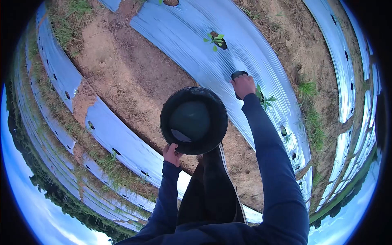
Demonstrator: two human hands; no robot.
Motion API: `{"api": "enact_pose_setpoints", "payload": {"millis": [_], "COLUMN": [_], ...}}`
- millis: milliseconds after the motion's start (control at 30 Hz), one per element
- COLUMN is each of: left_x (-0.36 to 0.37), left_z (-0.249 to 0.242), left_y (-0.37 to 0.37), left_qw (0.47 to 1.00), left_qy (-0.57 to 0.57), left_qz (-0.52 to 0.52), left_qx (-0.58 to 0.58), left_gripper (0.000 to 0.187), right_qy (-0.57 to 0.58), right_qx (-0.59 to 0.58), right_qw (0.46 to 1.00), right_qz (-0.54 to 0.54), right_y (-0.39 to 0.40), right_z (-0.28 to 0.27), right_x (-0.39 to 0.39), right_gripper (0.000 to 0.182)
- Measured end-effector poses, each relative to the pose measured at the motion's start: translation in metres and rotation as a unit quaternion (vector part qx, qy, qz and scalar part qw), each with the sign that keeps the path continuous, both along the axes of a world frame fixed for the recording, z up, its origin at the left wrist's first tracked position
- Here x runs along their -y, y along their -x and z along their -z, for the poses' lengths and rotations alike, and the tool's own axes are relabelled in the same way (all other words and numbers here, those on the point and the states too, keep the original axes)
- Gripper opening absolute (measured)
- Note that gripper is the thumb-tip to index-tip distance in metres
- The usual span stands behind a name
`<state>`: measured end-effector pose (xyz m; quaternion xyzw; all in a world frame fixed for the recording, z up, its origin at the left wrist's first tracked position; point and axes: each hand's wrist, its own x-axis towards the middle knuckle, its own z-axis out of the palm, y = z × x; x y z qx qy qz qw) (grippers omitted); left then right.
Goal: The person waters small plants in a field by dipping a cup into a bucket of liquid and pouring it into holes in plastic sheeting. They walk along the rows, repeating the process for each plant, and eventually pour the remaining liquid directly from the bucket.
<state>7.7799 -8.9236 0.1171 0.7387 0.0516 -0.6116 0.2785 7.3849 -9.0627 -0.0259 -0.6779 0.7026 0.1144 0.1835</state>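
out in front of me, my right hand (243,85) reaches far to a dark planting hole (239,75) in the shiny silver plastic sheet (192,36), fingers curled at it. my left hand (172,154), nearer me, grips the round black bowl (193,121) by its rim.

We see a black bowl (193,121) with a dark green inside. Our sleeves (273,163) are navy. The mulch film (196,36) is silvery blue, dotted with dark holes. The soil (134,77) is brown, the seedlings (215,40) bright green.
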Motion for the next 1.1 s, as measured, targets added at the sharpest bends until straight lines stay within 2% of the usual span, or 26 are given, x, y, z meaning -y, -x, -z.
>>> {"api": "enact_pose_setpoints", "payload": {"millis": [167,367,467,500,633,767,867,1000,1100], "left_x": [0.049,0.127,0.167,0.189,0.244,0.301,0.333,0.378,0.391], "left_z": [-0.043,-0.086,-0.091,-0.095,-0.057,-0.003,0.036,0.069,0.086], "left_y": [-0.014,-0.049,-0.065,-0.058,-0.099,-0.137,-0.18,-0.208,-0.225], "left_qw": [0.999,0.992,0.987,0.986,0.984,0.984,0.983,0.984,0.98], "left_qy": [0.041,0.106,0.136,0.134,0.149,0.132,0.127,0.062,0.052], "left_qz": [0.008,0.044,0.037,-0.001,0.01,0.007,0.046,0.087,0.135], "left_qx": [0.018,0.06,0.077,0.097,0.101,0.123,0.125,0.141,0.137], "left_gripper": [0.018,0.014,0.015,0.009,0.012,0.013,0.016,0.017,0.018], "right_qy": [-0.047,-0.073,-0.08,-0.081,-0.099,-0.036,-0.007,-0.001,-0.048], "right_qx": [-0.04,-0.075,-0.073,-0.074,-0.063,-0.06,-0.053,-0.075,-0.105], "right_qw": [0.998,0.994,0.994,0.994,0.993,0.997,0.998,0.993,0.984], "right_qz": [0.001,-0.028,-0.028,-0.023,0.005,-0.017,-0.044,-0.093,-0.137], "right_y": [-0.008,-0.014,-0.017,-0.019,-0.02,-0.019,-0.028,-0.055,-0.08], "right_z": [0.013,0.015,0.011,0.01,-0.002,-0.015,-0.03,-0.028,-0.02], "right_x": [0.069,0.109,0.123,0.128,0.15,0.19,0.241,0.324,0.39], "right_gripper": [0.039,0.04,0.038,0.038,0.037,0.035,0.03,0.033,0.04]}}
